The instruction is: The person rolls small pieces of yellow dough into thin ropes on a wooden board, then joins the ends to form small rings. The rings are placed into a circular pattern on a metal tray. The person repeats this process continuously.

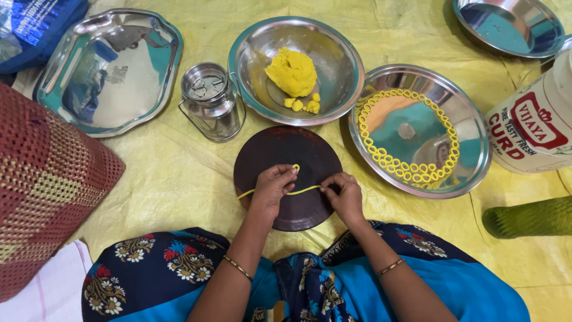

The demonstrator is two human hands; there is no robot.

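Note:
A thin rope of yellow dough (304, 190) lies across a dark round wooden board (280, 149). My left hand (271, 188) pinches one end of it, curling it into a small loop at my fingertips. My right hand (342, 194) pinches the rope a little further right. Beyond the board, a steel bowl (339, 59) holds a lump of yellow dough (292, 71) with a few small bits beside it. A steel plate (471, 125) on the right carries several small dough rings (390, 161) laid around its rim.
A small lidded steel can (210, 101) stands left of the bowl. A rectangular steel tray (119, 77) lies at far left, another steel bowl (512, 24) at top right. A white plastic tub (536, 125) lies at the right edge. A woven red mat (42, 185) sits left. Yellow sheet underneath.

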